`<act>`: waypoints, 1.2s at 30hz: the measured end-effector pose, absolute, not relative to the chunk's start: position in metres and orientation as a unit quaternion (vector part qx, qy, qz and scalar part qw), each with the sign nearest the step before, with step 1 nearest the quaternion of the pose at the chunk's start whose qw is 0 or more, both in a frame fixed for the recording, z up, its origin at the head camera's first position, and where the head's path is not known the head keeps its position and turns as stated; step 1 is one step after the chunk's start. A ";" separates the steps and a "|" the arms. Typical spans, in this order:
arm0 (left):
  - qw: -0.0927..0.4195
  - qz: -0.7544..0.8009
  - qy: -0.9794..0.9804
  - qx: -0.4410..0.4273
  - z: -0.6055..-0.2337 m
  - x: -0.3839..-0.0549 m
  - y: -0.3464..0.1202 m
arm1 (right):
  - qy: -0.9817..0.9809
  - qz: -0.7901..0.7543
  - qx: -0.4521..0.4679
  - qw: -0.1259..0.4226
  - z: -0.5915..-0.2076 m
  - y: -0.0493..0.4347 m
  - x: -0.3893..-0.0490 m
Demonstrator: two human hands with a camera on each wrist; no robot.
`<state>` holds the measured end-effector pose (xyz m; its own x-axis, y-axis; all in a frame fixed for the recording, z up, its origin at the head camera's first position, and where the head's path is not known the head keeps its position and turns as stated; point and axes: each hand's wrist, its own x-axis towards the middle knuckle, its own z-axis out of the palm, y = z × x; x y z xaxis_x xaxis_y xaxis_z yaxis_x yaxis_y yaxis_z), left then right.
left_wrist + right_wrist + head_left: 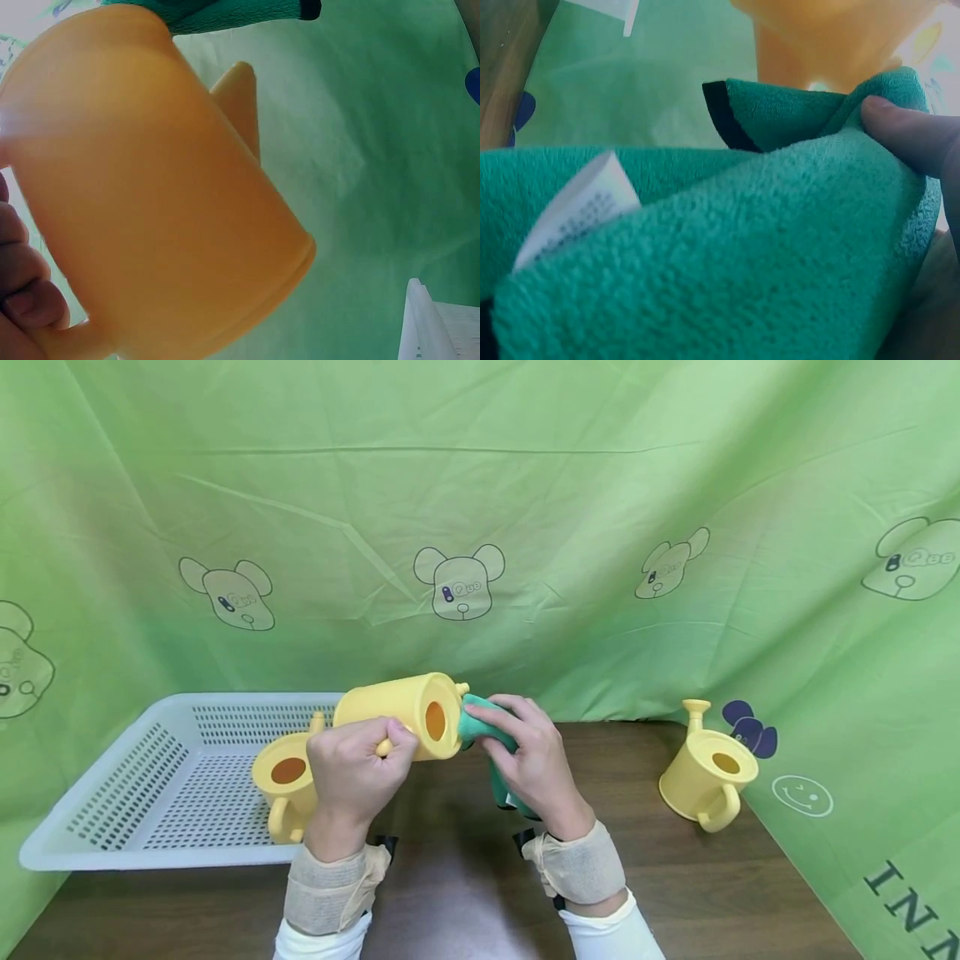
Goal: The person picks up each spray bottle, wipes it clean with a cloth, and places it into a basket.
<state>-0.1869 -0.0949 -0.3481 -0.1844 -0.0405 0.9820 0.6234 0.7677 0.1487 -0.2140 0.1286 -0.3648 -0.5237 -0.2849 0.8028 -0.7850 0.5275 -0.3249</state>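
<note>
My left hand [360,768] grips the handle of a yellow watering can [390,710], holding it up and tipped so its top opening faces right and toward me. Its fingers curl round the handle in the left wrist view, where the can's body [165,187] fills much of the picture. In my right hand [536,760] is a bunched green cloth [487,727], pinched between thumb and fingers at the can's top rim. Black edging and a white label [585,202] show on the cloth [742,247] in the right wrist view.
A white perforated basket [97,768] stands at the left, with a second yellow watering can [288,777] at its right side, partly behind my left hand. Another yellow watering can [705,777] stands upright on the brown table [675,893] at the right. A green printed curtain [465,510] hangs behind.
</note>
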 end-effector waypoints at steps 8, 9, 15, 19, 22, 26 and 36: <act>0.585 -0.272 -0.726 -0.241 -0.350 -0.188 -0.089 | -0.805 0.366 0.308 0.350 -0.364 0.134 -0.215; 0.582 -0.271 -0.727 -0.244 -0.351 -0.188 -0.088 | -0.804 0.369 0.307 0.351 -0.364 0.135 -0.215; 0.558 -0.275 -0.739 -0.258 -0.350 -0.187 -0.082 | -0.795 0.376 0.306 0.365 -0.362 0.137 -0.216; 0.532 -0.277 -0.753 -0.269 -0.351 -0.186 -0.077 | -0.791 0.382 0.307 0.367 -0.361 0.138 -0.215; 0.522 -0.272 -0.761 -0.272 -0.351 -0.185 -0.073 | -0.788 0.387 0.311 0.364 -0.359 0.137 -0.214; 0.519 -0.265 -0.768 -0.265 -0.352 -0.185 -0.070 | -0.782 0.391 0.321 0.366 -0.357 0.136 -0.212; 0.526 -0.276 -0.765 -0.250 -0.354 -0.186 -0.071 | -0.786 0.388 0.325 0.355 -0.357 0.136 -0.211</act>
<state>-0.1864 -0.0712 -0.3544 -0.3212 0.0916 0.9426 0.6719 0.7234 0.1586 -0.2113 0.1359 -0.3566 -0.5366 -0.2346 0.8106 -0.7863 0.4878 -0.3793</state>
